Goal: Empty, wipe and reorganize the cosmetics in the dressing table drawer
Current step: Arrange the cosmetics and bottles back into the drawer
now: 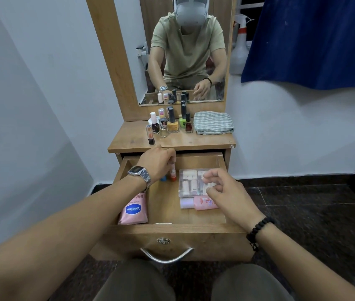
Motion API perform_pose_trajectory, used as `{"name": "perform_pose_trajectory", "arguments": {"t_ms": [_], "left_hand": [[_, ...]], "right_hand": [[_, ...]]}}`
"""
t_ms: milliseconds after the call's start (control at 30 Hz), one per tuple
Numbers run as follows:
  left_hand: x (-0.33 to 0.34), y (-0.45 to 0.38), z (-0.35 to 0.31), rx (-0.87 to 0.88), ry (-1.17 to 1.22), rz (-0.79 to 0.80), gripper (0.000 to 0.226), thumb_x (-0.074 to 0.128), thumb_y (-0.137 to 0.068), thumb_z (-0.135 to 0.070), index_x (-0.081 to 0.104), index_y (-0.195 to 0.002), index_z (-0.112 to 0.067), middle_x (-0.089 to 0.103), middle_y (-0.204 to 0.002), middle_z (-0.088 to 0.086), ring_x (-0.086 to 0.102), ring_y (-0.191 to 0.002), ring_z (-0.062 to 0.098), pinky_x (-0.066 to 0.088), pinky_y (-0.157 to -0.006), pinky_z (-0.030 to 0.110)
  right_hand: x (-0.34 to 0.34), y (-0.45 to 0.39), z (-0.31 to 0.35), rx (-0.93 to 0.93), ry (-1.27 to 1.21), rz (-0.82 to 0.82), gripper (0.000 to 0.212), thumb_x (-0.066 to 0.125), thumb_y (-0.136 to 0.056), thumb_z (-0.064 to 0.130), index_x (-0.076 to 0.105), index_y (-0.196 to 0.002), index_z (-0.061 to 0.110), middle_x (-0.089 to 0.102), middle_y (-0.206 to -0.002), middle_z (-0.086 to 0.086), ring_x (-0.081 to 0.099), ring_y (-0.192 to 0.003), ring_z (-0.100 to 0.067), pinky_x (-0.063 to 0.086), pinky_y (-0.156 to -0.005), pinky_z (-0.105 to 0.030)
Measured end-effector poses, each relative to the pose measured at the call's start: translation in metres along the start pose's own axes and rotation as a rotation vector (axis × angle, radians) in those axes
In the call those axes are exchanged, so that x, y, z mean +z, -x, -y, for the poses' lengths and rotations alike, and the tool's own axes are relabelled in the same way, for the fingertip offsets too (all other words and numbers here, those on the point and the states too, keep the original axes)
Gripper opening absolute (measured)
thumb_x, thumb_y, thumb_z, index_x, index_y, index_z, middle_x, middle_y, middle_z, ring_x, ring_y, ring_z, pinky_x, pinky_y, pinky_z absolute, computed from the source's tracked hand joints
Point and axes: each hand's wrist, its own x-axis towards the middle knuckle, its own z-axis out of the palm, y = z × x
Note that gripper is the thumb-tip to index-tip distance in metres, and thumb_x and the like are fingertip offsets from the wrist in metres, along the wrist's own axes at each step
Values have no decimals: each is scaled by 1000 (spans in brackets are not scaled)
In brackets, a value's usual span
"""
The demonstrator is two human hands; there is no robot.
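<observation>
Vaseline tube [133, 210], pink with a blue label, lies in the drawer [172, 230] under our left forearm, against the drawer's left wall. Ahead of it, our left hand [156, 162] reaches into the back left of the open drawer, its fingers closed around the top of a small stick with a red base [173, 171] that stands upright; a blue-tipped item [163, 178] stands just beside it, mostly hidden by the hand. A metal watch [138, 173] sits on that wrist. Beyond the left hand, on the counter [207, 141], we see a cluster of nail polish bottles [170, 123] and small jars, all upright. Between our two hands the wooden drawer floor is bare. To the right, a clear plastic box [190, 183] of small cream-coloured containers rests in the drawer, and our right hand [228, 192] hovers over its right edge with the fingers loosely curled and half open; we cannot tell whether the fingertips touch the box, and the hand grips nothing we can make out. Nearer us from the box, partly under the right hand, lie a pale lilac bottle [187, 203] and a pink bottle [204, 202], touching each other. Beyond the right hand, a folded checked cloth [213, 122] lies on the counter. A black bead bracelet [258, 230] circles the right wrist.
</observation>
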Motion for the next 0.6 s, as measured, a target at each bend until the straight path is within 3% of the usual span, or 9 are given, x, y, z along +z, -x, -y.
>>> {"name": "perform_pose_trajectory", "arguments": {"t_ms": [233,467,600], "left_hand": [[0,1,-2,22,-6,4,5,57,-88,-21,58,-91,-26,65,-92,-7,41,-87,12,43,-61,27],[-13,3,-4,110,21,-35,11,61,-86,-23,61,-96,-26,60,-103,-7,49,-99,16,40,-69,26],[-36,5,0,150,24,-238,9,58,-86,-21,63,-93,-23,60,-101,-4,53,-94,19,43,-67,31]], "right_hand": [[0,-1,0,-2,2,6,30,52,-91,11,53,-113,31,60,-117,17,61,-95,0,49,-71,-18],[0,-1,0,6,-6,12,30,52,-91,11,53,-113,32,60,-116,18,62,-93,0,46,-65,-14],[0,-1,2,5,-9,11,30,52,-91,12,53,-112,33,61,-115,17,62,-91,-2,46,-64,-14]]}}
